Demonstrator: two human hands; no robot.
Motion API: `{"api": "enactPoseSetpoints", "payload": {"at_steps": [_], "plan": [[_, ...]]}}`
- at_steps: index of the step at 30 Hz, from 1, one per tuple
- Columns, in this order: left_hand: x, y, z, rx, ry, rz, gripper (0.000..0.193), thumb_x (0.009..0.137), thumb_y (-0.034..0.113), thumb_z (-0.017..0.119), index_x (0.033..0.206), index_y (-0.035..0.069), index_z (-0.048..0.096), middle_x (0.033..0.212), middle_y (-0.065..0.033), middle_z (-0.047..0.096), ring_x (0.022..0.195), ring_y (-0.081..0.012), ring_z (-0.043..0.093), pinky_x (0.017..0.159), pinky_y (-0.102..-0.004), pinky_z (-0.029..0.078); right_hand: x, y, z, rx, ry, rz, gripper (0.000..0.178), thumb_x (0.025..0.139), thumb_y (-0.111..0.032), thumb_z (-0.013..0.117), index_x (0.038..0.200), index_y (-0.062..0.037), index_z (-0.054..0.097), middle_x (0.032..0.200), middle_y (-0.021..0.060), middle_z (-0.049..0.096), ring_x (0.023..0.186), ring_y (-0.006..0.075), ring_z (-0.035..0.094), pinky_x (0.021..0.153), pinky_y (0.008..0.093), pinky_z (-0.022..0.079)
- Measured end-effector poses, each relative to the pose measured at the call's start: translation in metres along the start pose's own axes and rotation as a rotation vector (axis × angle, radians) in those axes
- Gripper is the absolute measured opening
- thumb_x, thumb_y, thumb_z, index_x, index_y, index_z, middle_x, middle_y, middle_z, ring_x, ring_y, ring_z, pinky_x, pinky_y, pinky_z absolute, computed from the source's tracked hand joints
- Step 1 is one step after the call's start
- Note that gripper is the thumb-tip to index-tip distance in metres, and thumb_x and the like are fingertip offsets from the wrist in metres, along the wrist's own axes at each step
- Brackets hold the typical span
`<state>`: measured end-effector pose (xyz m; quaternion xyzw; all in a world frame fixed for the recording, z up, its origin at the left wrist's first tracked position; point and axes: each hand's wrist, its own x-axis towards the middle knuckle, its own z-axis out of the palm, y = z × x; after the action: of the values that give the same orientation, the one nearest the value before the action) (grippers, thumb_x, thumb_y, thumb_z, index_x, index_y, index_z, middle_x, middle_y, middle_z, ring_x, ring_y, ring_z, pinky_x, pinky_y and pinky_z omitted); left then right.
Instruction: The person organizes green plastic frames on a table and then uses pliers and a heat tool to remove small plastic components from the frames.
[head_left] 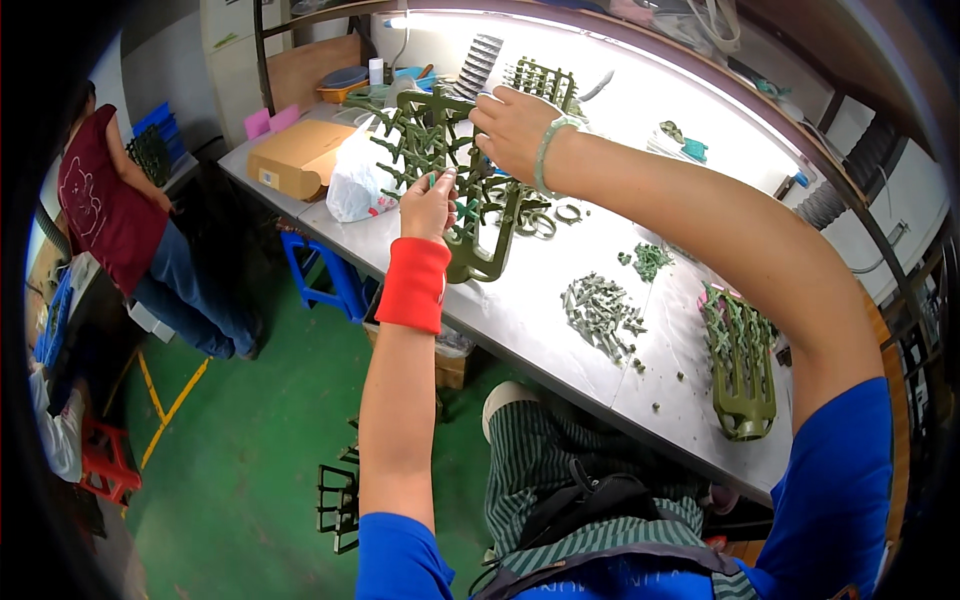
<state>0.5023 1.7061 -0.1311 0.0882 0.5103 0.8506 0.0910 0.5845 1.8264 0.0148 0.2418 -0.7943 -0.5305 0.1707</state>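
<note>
An olive-green plastic rack (494, 262) with branching prongs stands tilted over the front edge of the table, between my hands. My left hand (426, 210), below a red wristband, is closed at its near left side, thumb and fingers gripping among the prongs. A bit of brighter green shows by the thumb tip. At the rack's upper right, my right hand (520, 135) has its fingers bent together, a pale green bangle on the wrist. Whatever those fingertips pinch is hidden. Several green rings (540, 225) lie on the table behind the rack.
On the table (590, 385) are a pile of grey-green pieces (600, 310), a small green heap (652, 262), another olive rack (745, 390), a white bag (362, 178) and a cardboard box (296, 160). A blue stool (325, 280) stands below. A person (130, 220) stands at the left.
</note>
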Motion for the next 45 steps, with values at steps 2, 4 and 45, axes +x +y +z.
{"api": "enactPoseSetpoints", "payload": {"at_steps": [2, 4, 45], "plan": [[0.000, -0.001, 0.002, -0.005, 0.002, 0.000, 0.011, 0.093, 0.019, 0.066, 0.091, 0.008, 0.065, 0.070, 0.0024, 0.055, 0.050, -0.0029, 0.045, 0.042, -0.0185, 0.035, 0.000, 0.001, 0.000, -0.003, -0.002, -0.003, 0.019, 0.087, -0.019, 0.058, 0.097, -0.0072, 0.070, 0.111, 0.0057, 0.060, 0.116, 0.0208, 0.049, 0.100, 0.0332, 0.038], [0.001, -0.002, 0.001, -0.006, 0.008, -0.001, 0.011, 0.093, 0.019, 0.067, 0.090, 0.009, 0.065, 0.070, 0.0026, 0.055, 0.051, -0.0028, 0.045, 0.042, -0.0184, 0.036, 0.000, 0.004, -0.005, 0.041, -0.055, -0.029, 0.020, 0.087, -0.019, 0.059, 0.098, -0.0066, 0.071, 0.111, 0.0058, 0.061, 0.117, 0.0213, 0.049, 0.101, 0.0334, 0.037], [-0.058, -0.038, -0.052, -0.629, -0.134, -0.154, 0.028, 0.097, 0.028, 0.063, 0.110, 0.003, 0.063, 0.076, 0.0027, 0.045, 0.067, -0.0082, 0.043, 0.057, -0.0218, 0.037, -0.080, 0.018, -0.045, 0.389, -0.135, 0.083, 0.063, 0.063, -0.024, 0.081, 0.117, -0.0006, 0.059, 0.115, 0.0167, 0.058, 0.113, 0.0319, 0.055, 0.098, 0.0404, 0.044]]}}
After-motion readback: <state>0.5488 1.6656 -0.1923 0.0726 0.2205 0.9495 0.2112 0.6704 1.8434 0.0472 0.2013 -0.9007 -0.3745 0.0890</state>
